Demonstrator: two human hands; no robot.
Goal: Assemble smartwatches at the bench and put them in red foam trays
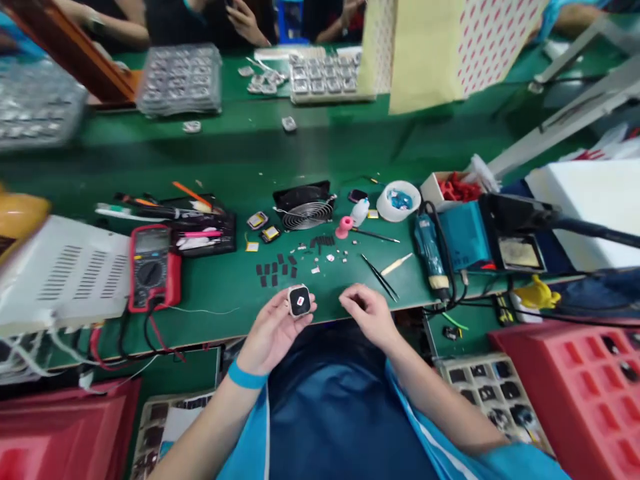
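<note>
My left hand (273, 333) holds a square smartwatch case (300, 301) without a strap, gripped by its edges. Its dark face is turned up and shows a small red and white mark. To the right, my right hand (373, 313) hovers at the table's front edge with its fingers curled in; whatever may be between them is hidden. Black tweezers (380, 277) and a pale pointed stick (397, 264) lie just beyond it. Small black rectangular pads (274, 270) and tiny parts (330, 257) are spread on the green bench beyond the watch.
A red multimeter (151, 267) stands left, by a tool tray (207, 230). A fan (304, 207), a pink bottle (344, 227) and a white tub (399, 201) stand behind. Right are a blue electric screwdriver (429, 250) and a blue box (465, 233). People sit across the bench.
</note>
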